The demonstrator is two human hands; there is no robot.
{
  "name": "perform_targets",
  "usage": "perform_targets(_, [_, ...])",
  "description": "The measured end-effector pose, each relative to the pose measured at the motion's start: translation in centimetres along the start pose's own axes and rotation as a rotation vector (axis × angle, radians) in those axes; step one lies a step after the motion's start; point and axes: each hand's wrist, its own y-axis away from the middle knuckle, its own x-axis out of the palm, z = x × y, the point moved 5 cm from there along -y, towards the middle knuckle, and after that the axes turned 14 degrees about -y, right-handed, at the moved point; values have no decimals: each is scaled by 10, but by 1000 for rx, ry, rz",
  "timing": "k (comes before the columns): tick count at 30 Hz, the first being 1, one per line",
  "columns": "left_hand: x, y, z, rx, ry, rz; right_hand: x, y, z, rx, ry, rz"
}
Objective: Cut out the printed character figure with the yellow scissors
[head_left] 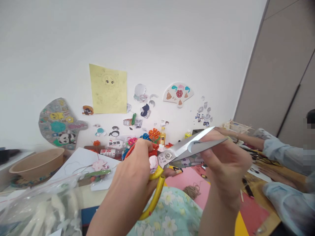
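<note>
Left hand (137,160) clutched the scissors (168,156), blades toward two o'clock, part-masking the right hand (226,160); what that pinched, I couldn't tell

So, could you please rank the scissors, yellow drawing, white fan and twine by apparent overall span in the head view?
1. Scissors, helped by being close to the camera
2. Yellow drawing
3. White fan
4. Twine

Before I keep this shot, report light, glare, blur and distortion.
In the head view: soft light on the wall; glare on the plastic bag; a bright blade on the scissors; the co-worker's sleeve slightly blurred; the bowl seemingly stretched at left; blocky patches far right.
</note>
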Motion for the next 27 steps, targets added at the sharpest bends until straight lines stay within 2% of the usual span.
perform_targets(3, [1,0,1,-23,-9,0,1,1,2,20,-13,-32])
perform_targets(8, [0,0,-1,-27,-23,-66,4,4,2,74,3,-68])
perform_targets(13, [-1,3,-4,33,-56,-148,6,3,2,82,0,-47])
perform_targets(17, [1,4,-3,19,-68,-187,6,4,1,108,50,-39])
perform_targets(24, [-1,3,-3,26,-144,-273,10,5,5,36,204,-55])
perform_targets(27, [-2,3,-2,18,-149,-284,10,5,4,64,193,-80])
